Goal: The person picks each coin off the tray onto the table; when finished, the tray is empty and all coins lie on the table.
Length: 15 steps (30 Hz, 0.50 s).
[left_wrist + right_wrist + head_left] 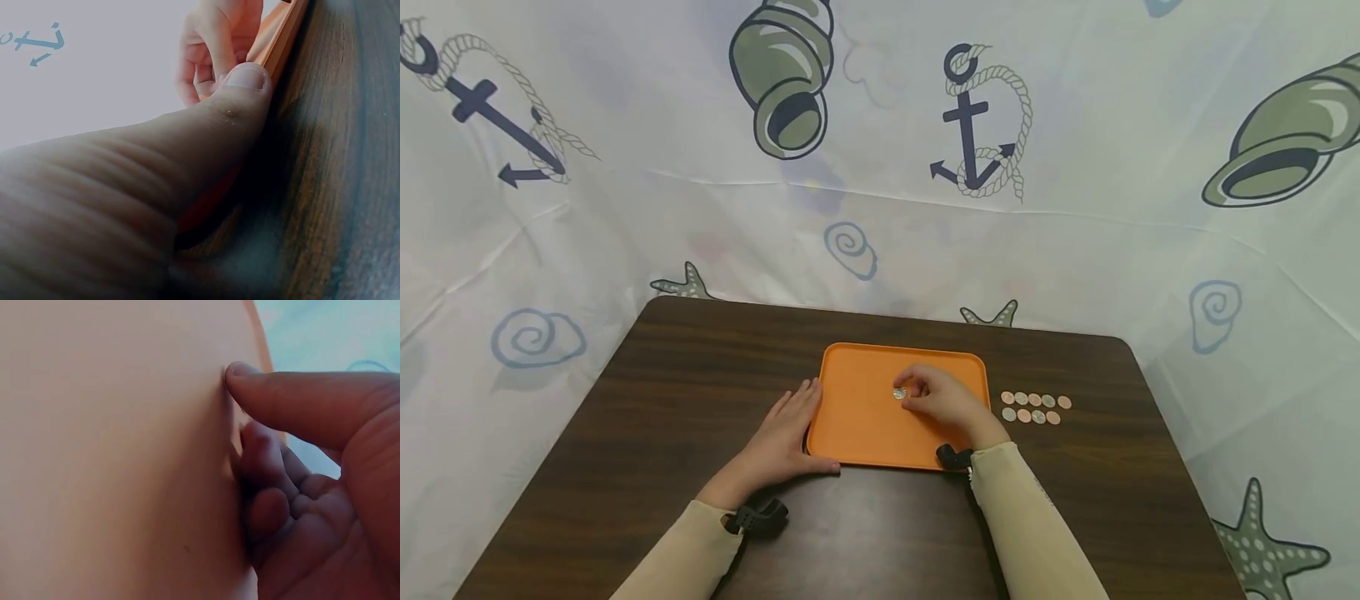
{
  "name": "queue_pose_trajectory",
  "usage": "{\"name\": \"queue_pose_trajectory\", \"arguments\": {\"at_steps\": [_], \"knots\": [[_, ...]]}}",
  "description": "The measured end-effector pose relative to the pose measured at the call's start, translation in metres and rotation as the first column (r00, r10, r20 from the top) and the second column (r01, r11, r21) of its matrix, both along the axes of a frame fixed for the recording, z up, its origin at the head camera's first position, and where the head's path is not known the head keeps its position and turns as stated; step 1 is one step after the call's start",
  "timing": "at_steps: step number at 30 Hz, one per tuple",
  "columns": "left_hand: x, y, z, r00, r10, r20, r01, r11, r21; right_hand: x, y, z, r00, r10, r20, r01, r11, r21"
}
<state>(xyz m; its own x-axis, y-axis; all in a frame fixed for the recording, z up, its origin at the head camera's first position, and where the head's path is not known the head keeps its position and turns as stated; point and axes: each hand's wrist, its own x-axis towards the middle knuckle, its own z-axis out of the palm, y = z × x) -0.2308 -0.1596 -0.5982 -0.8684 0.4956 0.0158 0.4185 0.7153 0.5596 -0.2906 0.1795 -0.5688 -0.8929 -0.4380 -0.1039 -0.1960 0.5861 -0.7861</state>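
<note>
In the head view a silvery coin [899,393] is at the tray's middle, between the thumb and index finger of my right hand [943,404]. That hand pinches it by its edges, low over the orange tray [857,425]; whether the coin touches the surface is hard to tell. The right wrist view shows the thumb [275,400] and curled fingers close to the tray, the coin barely visible edge-on. My left hand [782,437] rests along the tray's left edge with its fingers extended and its thumb [244,94] along the front rim.
Right of the tray, two rows of copper and silver coins [1035,400] lie on the dark wooden table [722,350]. A white curtain [887,167] printed with anchors and shells hangs behind and beside the table. Both wrists wear dark straps [760,518].
</note>
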Motion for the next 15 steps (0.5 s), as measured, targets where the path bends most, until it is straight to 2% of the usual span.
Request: {"name": "queue_pose_trajectory", "arguments": {"at_steps": [4, 9, 12, 15], "knots": [[0.0, -0.001, 0.0, 1.0, -0.004, -0.009, 0.004, 1.0, 0.002, 0.002, -0.007, 0.0, 0.999, -0.022, -0.042, 0.025, 0.998, 0.063], [0.0, -0.002, -0.002, 1.0, -0.002, 0.002, 0.002, 1.0, 0.006, 0.003, -0.012, 0.0, 0.998, -0.049, -0.038, 0.053, 0.992, 0.111], [0.0, -0.002, -0.003, 1.0, -0.001, 0.003, 0.001, 1.0, 0.002, 0.004, -0.01, -0.001, 0.998, -0.058, -0.024, 0.06, 0.994, 0.087], [-0.001, -0.001, -0.003, 1.0, -0.003, 0.0, 0.003, 1.0, 0.001, 0.006, -0.005, -0.003, 0.997, -0.078, 0.004, 0.078, 0.997, 0.001]]}}
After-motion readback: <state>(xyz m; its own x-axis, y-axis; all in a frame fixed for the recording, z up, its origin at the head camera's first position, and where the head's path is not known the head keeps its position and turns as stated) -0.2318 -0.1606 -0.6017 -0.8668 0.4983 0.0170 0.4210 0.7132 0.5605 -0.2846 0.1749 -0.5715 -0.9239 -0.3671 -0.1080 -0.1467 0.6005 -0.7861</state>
